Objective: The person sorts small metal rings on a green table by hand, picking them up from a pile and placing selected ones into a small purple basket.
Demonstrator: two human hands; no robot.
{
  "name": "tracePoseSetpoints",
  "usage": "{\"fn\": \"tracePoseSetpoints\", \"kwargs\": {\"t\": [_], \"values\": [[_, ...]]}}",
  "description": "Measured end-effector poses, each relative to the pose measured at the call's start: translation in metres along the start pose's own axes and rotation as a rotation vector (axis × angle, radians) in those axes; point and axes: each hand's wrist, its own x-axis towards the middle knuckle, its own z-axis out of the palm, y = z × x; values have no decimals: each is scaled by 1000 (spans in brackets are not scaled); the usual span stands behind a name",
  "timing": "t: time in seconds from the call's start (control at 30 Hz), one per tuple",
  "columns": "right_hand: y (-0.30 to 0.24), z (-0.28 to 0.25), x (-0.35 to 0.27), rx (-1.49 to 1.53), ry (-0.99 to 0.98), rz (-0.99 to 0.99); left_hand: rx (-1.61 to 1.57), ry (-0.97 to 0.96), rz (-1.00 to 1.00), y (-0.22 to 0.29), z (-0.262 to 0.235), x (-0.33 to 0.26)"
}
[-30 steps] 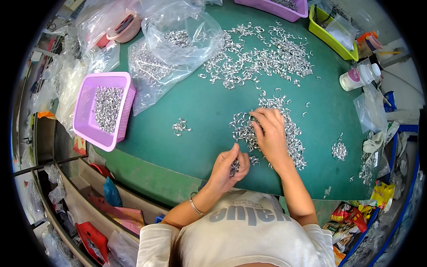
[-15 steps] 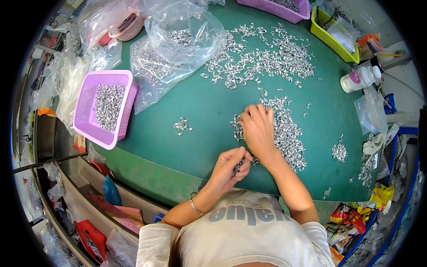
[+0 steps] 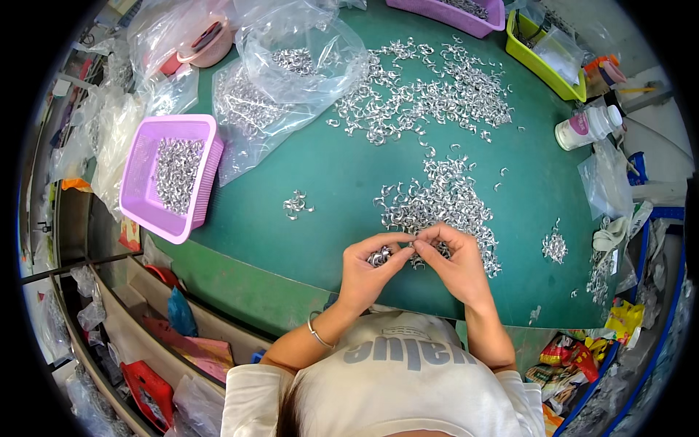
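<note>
Cupped in my left hand [image 3: 366,271] is a small clump of curved silver metal pieces [image 3: 379,256]. My right hand [image 3: 459,264] meets it fingertip to fingertip, pinching something too small to make out, probably hidden between the thumbs and forefingers. Just beyond both hands a heap of the same shiny curved pieces [image 3: 440,200] lies on the green table [image 3: 331,240]. A little cluster of these pieces [image 3: 297,205] rests apart to the left, and another small pile [image 3: 555,247] to the right.
A purple basket [image 3: 131,178] partly filled with metal pieces stands at the left. Behind it a clear plastic bag [image 3: 251,149] holds more. A wide scatter of pieces [image 3: 437,91] covers the far middle. A white bottle [image 3: 586,130] and a yellow-green basket [image 3: 542,65] stand far right.
My right hand has come back from the heap toward me and now touches my left fingertips. My left hand has turned slightly, showing the clump of metal pieces more.
</note>
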Motion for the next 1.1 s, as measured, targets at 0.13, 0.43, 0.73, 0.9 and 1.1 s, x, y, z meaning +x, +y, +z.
{"fn": "tracePoseSetpoints", "kwargs": {"t": [0.13, 0.43, 0.73, 0.9, 1.1], "values": [[-3, 0, -4, 96, 3, 3, 51, 10, 63, 3, 0, 0], [-8, 2, -15, 321, 34, -8, -178, -25, -107, 4, 2, -7], [-11, 2, -19, 277, 69, -82, -339, -133, -160, 3, 2, -7], [-7, 3, -18, 298, 84, -79, -485, -186, -217, 1, 4, -6], [-7, 0, -15, -7, 73, -244, -693, -325, -448, 2, -3, 0]]}}
